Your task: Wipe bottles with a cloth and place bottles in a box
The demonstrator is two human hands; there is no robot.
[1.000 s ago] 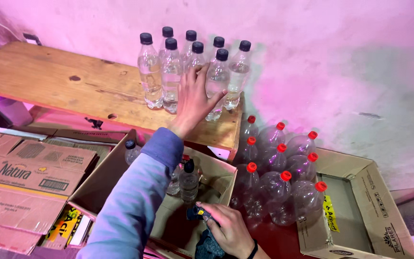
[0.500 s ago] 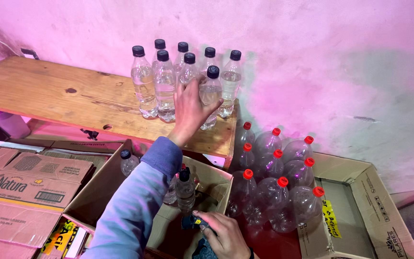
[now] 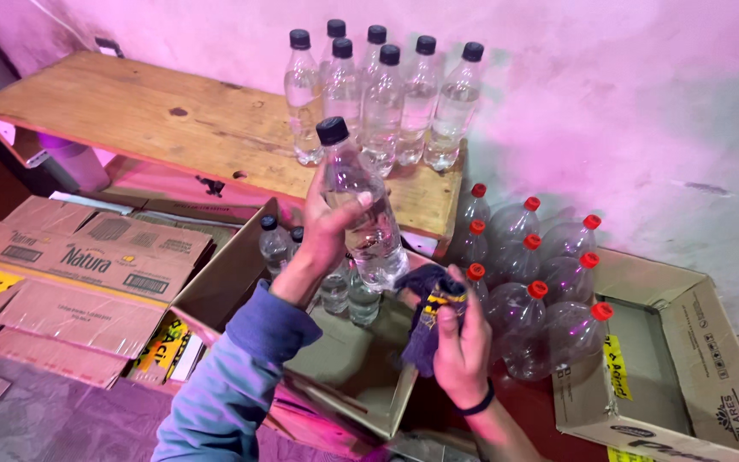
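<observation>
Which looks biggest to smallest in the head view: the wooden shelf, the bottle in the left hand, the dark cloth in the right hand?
1. wooden shelf, by far the largest.
2. bottle in the left hand.
3. dark cloth in the right hand; it is bunched up, so its true size is unsure.

Flattened brown cardboard boxes [image 3: 87, 265] lie left; open brown cardboard box [image 3: 344, 359] centre; another open carton [image 3: 686, 342], yellow label [image 3: 615, 366], right.
</observation>
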